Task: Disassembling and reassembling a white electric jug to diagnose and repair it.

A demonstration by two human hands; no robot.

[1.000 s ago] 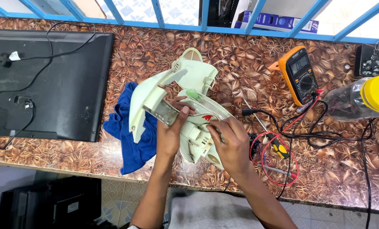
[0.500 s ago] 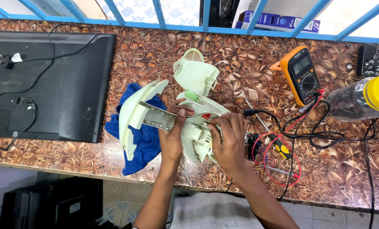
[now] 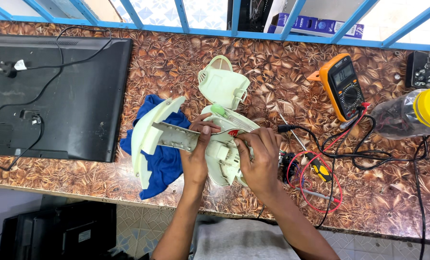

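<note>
While both hands work at the front edge of the bench, the grip is what matters most: the left hand is closed around the pale green housing, thumb pressing on the flat neck of the curved base piece that sticks out to the left over the blue cloth, and the right hand is curled on the housing's right side, fingers pinching near a small red mark. To do this well, I judge the left hand should keep the neck steady and let the right do the fine work, so the plastic is not twisted or cracked at its joint. Just right of the hands lie red and black leads and a yellow-handled screwdriver; keep sleeves and wrists off them so nothing drags. Behind the housing sits a separate green cover, well placed out of the way. Farther right are an orange multimeter and a clear bottle with a yellow cap; far left, a black flat screen lies face down.
</note>
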